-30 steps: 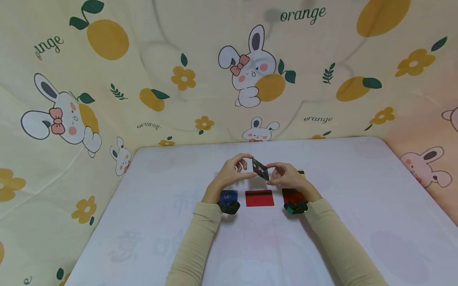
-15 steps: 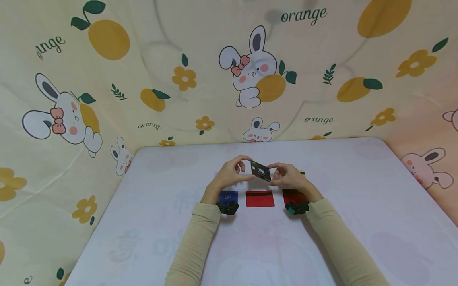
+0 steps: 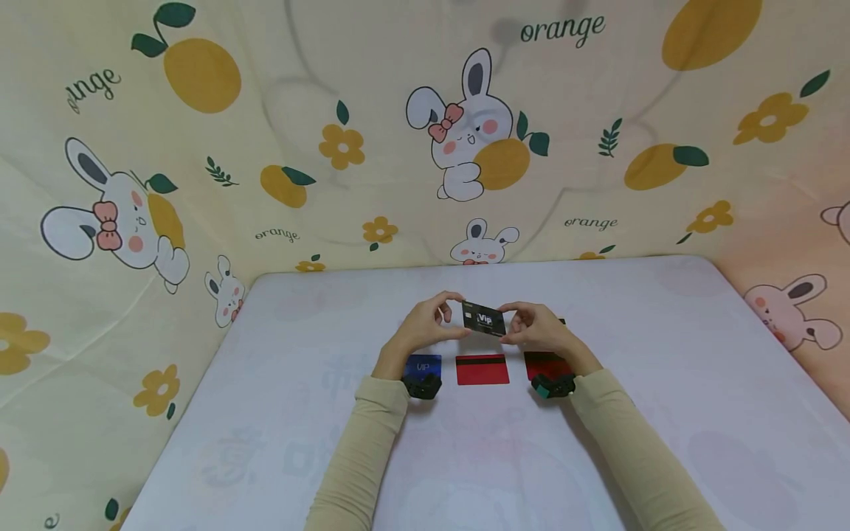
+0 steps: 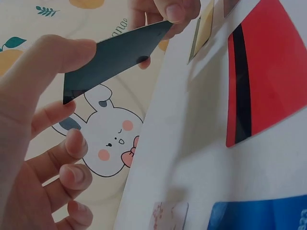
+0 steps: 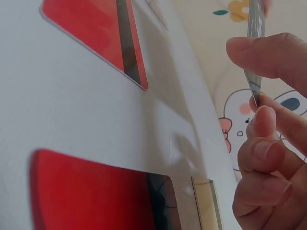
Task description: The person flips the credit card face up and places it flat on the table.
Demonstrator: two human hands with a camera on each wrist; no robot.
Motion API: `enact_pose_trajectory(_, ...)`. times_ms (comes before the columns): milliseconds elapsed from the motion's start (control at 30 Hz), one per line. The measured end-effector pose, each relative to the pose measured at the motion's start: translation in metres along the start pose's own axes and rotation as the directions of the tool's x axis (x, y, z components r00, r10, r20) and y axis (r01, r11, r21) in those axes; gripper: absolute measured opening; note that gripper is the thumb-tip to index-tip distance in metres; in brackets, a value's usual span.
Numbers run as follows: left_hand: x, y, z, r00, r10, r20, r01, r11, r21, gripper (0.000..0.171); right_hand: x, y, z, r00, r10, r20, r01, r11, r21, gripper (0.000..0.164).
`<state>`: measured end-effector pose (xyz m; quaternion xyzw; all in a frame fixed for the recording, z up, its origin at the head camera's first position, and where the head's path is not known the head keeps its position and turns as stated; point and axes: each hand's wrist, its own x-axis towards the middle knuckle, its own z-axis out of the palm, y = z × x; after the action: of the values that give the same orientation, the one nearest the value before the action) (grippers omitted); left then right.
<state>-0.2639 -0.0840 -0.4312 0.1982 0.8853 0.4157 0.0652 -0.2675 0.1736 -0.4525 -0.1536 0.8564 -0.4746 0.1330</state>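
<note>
A black VIP card (image 3: 484, 318) is held up off the table between both hands, its lettered face turned toward the head camera. My left hand (image 3: 428, 321) pinches its left edge between thumb and index finger, the other fingers loosely curled. At the opposite edge, my right hand (image 3: 534, 327) has the card between thumb and index finger. The left wrist view shows the dark face of the card (image 4: 117, 57) at a slant. In the right wrist view the card (image 5: 255, 28) appears nearly edge-on. Below it, a red card (image 3: 482, 370) with a black stripe lies flat.
A blue VIP card (image 3: 423, 365) lies under the left wrist, and another red card (image 3: 546, 363) under the right. Behind them are a gold card (image 4: 204, 31) and a pale patterned card (image 4: 168, 215). A printed cloth (image 3: 372, 147) hangs behind the white table (image 3: 299, 442).
The black card has turned from a steep slant to face the head camera more fully, so its lettering shows clearly. Both hands keep their pinch and have shifted only slightly.
</note>
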Motion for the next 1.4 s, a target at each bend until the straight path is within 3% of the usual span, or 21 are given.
enact_pose_trajectory(500, -0.002, -0.007, 0.004, 1.000, 0.010, -0.008, -0.010, 1.000, 0.001, 0.058, 0.001, 0.002, -0.002, 1.000, 0.002, -0.017, -0.002, 1.000, -0.009, 0.058)
enact_pose_trajectory(933, -0.005, -0.015, 0.014, 1.000, 0.017, -0.001, -0.017, 1.000, -0.006, 0.059, 0.002, 0.007, 0.000, 1.000, 0.003, 0.019, -0.003, 1.000, 0.021, 0.058)
enact_pose_trajectory(1400, -0.006, -0.020, 0.019, 1.000, -0.009, 0.014, 0.009, 1.000, 0.018, 0.060, 0.002, 0.004, 0.004, 0.994, 0.084, 0.070, -0.087, 0.995, 0.050, 0.061)
